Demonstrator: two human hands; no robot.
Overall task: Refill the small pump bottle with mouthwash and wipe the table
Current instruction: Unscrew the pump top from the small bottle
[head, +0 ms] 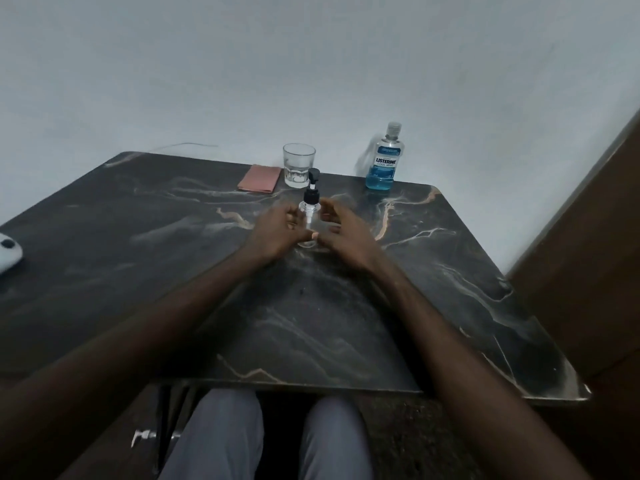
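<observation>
The small pump bottle [309, 211], clear with a black pump head, stands upright on the dark marble table [173, 237] near its middle. My left hand [277, 230] curls around the bottle's lower left side, fingers touching it. My right hand [341, 228] is cupped just right of the bottle with fingers apart, the thumb close to the bottle's base. The mouthwash bottle [384, 161], blue liquid in its lower part and cap on, stands at the back right edge. A folded pink cloth [259, 178] lies flat at the back.
A clear drinking glass [298, 165] stands just behind the pump bottle, beside the cloth. A white object [8, 254] lies at the table's left edge. A wall runs behind the table and a brown wooden panel [588, 237] stands to its right.
</observation>
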